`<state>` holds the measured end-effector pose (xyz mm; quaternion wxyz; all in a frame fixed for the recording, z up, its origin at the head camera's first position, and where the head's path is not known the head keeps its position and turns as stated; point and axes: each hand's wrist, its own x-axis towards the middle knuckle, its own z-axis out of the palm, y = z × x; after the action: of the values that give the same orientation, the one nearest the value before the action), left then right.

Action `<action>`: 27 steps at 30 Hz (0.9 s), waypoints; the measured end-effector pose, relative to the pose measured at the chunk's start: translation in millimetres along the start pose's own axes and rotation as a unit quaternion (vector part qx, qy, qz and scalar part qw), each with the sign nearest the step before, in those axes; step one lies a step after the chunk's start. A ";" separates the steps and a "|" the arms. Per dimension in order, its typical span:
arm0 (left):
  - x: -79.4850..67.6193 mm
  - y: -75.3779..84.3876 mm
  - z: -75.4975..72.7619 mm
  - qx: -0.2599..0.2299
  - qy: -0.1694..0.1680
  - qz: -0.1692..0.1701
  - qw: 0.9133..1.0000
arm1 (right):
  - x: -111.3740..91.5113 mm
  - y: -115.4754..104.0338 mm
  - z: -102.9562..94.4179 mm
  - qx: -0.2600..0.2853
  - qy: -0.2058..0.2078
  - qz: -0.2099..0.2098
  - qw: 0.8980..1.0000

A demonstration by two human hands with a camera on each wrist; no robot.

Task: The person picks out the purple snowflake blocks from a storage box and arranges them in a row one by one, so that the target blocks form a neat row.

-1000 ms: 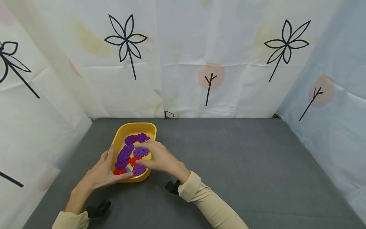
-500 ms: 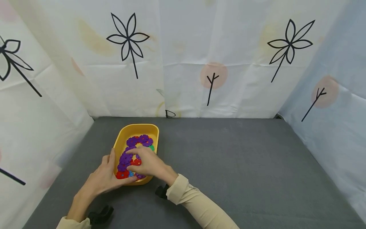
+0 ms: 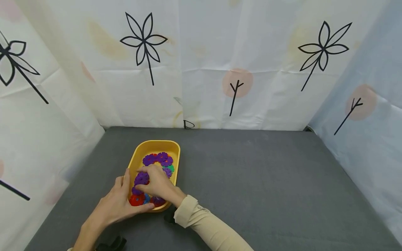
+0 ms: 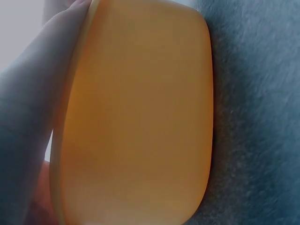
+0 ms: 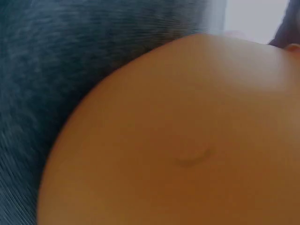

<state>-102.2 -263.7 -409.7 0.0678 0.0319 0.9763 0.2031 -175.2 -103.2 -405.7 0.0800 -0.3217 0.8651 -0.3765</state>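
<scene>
A yellow plastic tray (image 3: 177,164) stands on the left part of the grey table. My left hand (image 3: 117,204) holds its near left corner, thumb along the front rim and fingers at the left side. Inside lie flat flower-shaped plastic pieces, mostly purple (image 3: 149,160), with some red (image 3: 137,199), green (image 3: 171,168) and blue (image 3: 147,198). My right hand (image 3: 161,184) reaches in over the right rim, index finger and thumb spread around purple pieces at the left side. Both wrist views are mostly filled by the tray's outer wall (image 4: 136,112).
The grey cloth-covered table (image 3: 251,184) extends to the right of the tray. White curtains (image 3: 204,42) with plant drawings enclose the back and sides. A black wrist strap part (image 3: 113,244) shows below the left hand.
My right hand has moved left across the tray, from the right-hand pieces to the purple ones at the left. The tray and my left hand sit slightly nearer the front.
</scene>
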 end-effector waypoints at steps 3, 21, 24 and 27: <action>-1.3 2.7 1.6 0.000 0.004 0.004 1.000 | 0.7 2.6 5.0 -0.007 0.008 0.012 1.000; -2.1 2.8 4.9 0.010 0.020 -0.002 1.000 | 10.9 11.0 20.7 -0.128 0.008 0.027 0.991; -1.8 3.3 4.7 0.010 0.016 -0.005 1.000 | 11.6 11.4 20.2 -0.124 -0.003 0.044 0.991; -2.1 3.7 4.3 0.010 0.007 -0.012 1.000 | 11.2 11.1 20.2 -0.123 -0.017 0.064 0.990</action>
<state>-99.4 -258.8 -411.8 0.0635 0.0195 0.9790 0.1927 -181.7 -116.5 -426.6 0.0781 -0.2796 0.9222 -0.2557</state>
